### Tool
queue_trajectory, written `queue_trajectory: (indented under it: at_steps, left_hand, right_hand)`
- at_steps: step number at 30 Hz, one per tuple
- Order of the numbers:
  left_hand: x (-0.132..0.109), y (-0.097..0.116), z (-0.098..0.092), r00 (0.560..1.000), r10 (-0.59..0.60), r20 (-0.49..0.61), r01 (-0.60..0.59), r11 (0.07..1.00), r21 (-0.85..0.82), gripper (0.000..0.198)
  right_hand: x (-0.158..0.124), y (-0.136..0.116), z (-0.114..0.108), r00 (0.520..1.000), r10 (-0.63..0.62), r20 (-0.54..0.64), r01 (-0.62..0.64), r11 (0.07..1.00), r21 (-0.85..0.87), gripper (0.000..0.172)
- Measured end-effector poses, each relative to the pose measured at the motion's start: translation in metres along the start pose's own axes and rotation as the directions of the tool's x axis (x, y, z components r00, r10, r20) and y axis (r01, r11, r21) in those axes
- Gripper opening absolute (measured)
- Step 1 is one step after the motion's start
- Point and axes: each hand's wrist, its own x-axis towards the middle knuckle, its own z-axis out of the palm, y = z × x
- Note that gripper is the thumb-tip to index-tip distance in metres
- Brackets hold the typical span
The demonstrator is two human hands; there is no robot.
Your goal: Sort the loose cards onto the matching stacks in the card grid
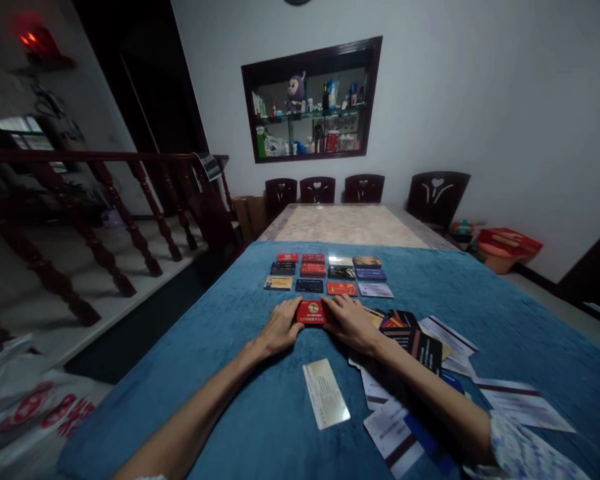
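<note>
In the head view, my left hand (281,327) and my right hand (353,321) grip a red card (311,311) by its two short ends, low over the blue cloth. Whether more cards lie under it I cannot tell. Just beyond stand neat rows of cards, some stacked: a yellow card (279,283), a dark card (309,286), a red-orange card (342,289) and a white card (375,290) form the nearest row. A cream card (326,393) lies alone nearer me. Loose cards (425,350) overlap in a heap around and partly beneath my right forearm.
A blue cloth (205,360) covers the near part of the long table (337,223). Dark wooden chairs (317,190) stand at its far end, another chair (437,197) at right. A wooden railing (110,193) runs along the left, with a white plastic bag (25,407) below.
</note>
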Motion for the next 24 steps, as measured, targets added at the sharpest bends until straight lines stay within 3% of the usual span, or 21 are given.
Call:
queue_trajectory:
  at_steps: [8,14,24]
  left_hand:
    - [0.01,0.003,-0.02,0.999,-0.015,0.036,0.015,1.0,-0.002,0.055]
    - [0.029,-0.007,-0.039,0.999,0.034,-0.027,-0.034,0.999,-0.026,0.052]
    - [0.062,-0.028,-0.066,1.0,-0.01,-0.01,0.011,0.978,0.21,0.042]
  right_hand:
    - [0.013,0.003,-0.01,0.999,-0.007,0.043,0.007,1.0,0.016,0.054]
    - [0.04,0.005,-0.028,0.998,-0.048,0.039,0.049,0.998,-0.037,0.052]
    - [0.095,0.004,-0.046,0.994,-0.092,0.054,0.099,0.986,-0.132,0.046]
